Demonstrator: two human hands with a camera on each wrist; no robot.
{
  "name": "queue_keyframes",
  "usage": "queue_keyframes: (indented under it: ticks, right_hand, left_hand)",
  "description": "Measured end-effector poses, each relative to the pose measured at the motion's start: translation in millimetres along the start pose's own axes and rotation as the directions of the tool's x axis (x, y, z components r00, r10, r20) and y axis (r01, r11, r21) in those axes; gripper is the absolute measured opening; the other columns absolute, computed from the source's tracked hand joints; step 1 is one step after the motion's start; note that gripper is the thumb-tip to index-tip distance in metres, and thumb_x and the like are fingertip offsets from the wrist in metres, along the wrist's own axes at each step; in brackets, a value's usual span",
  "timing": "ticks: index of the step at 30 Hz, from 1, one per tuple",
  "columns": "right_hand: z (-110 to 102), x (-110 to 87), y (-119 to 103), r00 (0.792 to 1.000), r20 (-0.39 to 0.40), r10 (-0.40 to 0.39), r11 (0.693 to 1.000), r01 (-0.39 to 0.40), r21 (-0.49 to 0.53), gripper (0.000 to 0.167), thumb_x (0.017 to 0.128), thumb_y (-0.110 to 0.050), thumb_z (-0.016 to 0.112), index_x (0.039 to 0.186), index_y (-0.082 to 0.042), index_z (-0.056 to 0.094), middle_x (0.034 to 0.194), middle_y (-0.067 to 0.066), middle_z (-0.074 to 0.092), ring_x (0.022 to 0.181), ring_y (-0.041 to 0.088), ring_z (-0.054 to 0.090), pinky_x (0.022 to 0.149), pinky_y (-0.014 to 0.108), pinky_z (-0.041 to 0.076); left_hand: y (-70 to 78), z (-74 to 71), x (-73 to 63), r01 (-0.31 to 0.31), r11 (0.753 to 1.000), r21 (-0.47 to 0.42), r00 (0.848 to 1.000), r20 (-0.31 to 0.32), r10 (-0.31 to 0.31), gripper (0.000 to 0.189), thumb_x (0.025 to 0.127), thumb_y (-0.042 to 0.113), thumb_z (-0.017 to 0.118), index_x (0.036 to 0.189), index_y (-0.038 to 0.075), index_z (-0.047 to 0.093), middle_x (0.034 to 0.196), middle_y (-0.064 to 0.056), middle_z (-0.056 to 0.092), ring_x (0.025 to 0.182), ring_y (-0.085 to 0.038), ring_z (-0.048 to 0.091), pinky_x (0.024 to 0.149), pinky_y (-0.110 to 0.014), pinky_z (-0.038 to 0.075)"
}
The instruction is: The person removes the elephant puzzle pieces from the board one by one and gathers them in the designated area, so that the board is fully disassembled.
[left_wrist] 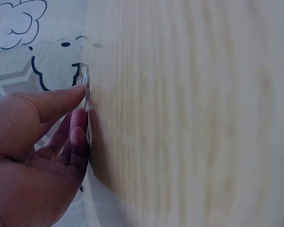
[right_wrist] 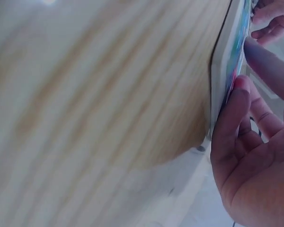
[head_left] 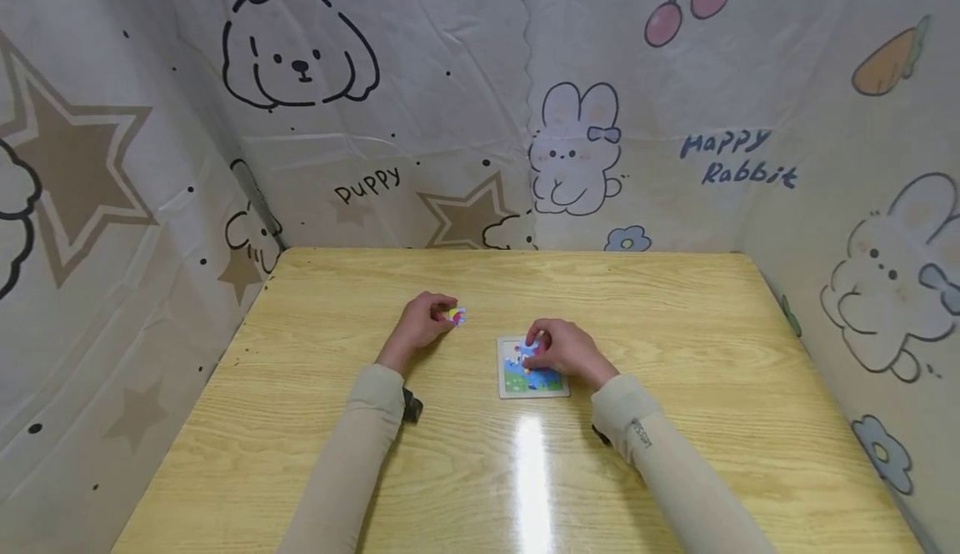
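My left hand (head_left: pixel 423 323) is at the middle of the table, left of the puzzle board. Its thumb and fingertips pinch a small puzzle piece (head_left: pixel 457 316) in yellow, pink and light blue, held low over the wood. Seen from the left wrist, that hand (left_wrist: pixel 42 137) comes right down to the tabletop. A square puzzle board (head_left: pixel 512 392) with a pale frame and a blue and green picture lies flat. Over its upper right part, my right hand (head_left: pixel 567 348) grips a piece at the picture's surface between thumb and fingertips; the hand hides part of the picture.
The light wooden table (head_left: pixel 675 304) stretches out on both sides of the hands. A printed curtain (head_left: pixel 465 62) with rabbits, stars and a puppy hangs behind it and along its sides. Dark wrist devices show at both sleeves (head_left: pixel 378 391).
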State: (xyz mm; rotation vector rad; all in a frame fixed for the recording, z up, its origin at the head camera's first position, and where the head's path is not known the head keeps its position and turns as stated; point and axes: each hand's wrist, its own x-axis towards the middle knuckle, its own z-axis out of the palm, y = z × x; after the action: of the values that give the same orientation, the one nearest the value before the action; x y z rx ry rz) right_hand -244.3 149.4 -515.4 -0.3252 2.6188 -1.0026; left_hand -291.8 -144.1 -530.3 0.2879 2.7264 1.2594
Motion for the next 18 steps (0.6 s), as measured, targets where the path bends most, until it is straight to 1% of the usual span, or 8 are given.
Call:
queue_keyframes:
  ticks: [5,9,13,18]
  right_hand:
    - [-4,-4.3,5,0.999,0.031,-0.036,0.997,0.034,0.066,0.028,0.086,-0.017,0.086,0.11,-0.012,0.071,0.086,0.003,0.063,0.08,0.018,0.056,0.075,0.031,0.047]
    - [-9,-9.1,10,0.998,0.042,-0.052,0.996,0.049,0.071,0.035,0.086,-0.013,0.086,0.118,-0.012,0.072,0.094,0.005,0.065,0.086,0.02,0.056,0.079,0.033,0.048]
    - [-12,-13.2,14,0.997,0.047,-0.057,0.998,0.055,0.042,0.046,0.082,-0.011,0.088,0.125,-0.012,0.071,0.1,0.006,0.065,0.087,0.021,0.054,0.079,0.033,0.047]
    - [-16,-16.1,20,0.997,0.063,-0.04,0.999,0.04,0.01,0.065,0.079,-0.012,0.091,0.138,-0.011,0.064,0.101,0.006,0.061,0.088,0.02,0.052,0.078,0.032,0.047]
  left_hand:
    - [5.6,3.0,-5.8,0.006,0.998,-0.056,0.999,-0.032,-0.008,0.041,0.091,-0.001,0.074,0.131,0.002,0.068,0.124,-0.019,0.062,0.099,-0.027,0.064,0.089,-0.038,0.054]
    - [13.0,10.0,-11.3,0.003,0.994,-0.11,0.999,-0.035,-0.007,0.038,0.092,0.001,0.074,0.13,0.003,0.069,0.124,-0.018,0.062,0.101,-0.026,0.064,0.087,-0.036,0.054]
    - [21.4,19.8,-16.7,-0.014,0.991,-0.134,1.0,-0.007,0.014,0.034,0.093,0.004,0.075,0.127,0.005,0.07,0.119,-0.015,0.064,0.098,-0.023,0.063,0.086,-0.034,0.053]
    - [32.9,30.7,-24.0,-0.032,0.989,-0.144,0.996,0.075,0.043,0.033,0.094,0.007,0.076,0.126,0.008,0.072,0.119,-0.011,0.068,0.1,-0.022,0.065,0.092,-0.037,0.055]
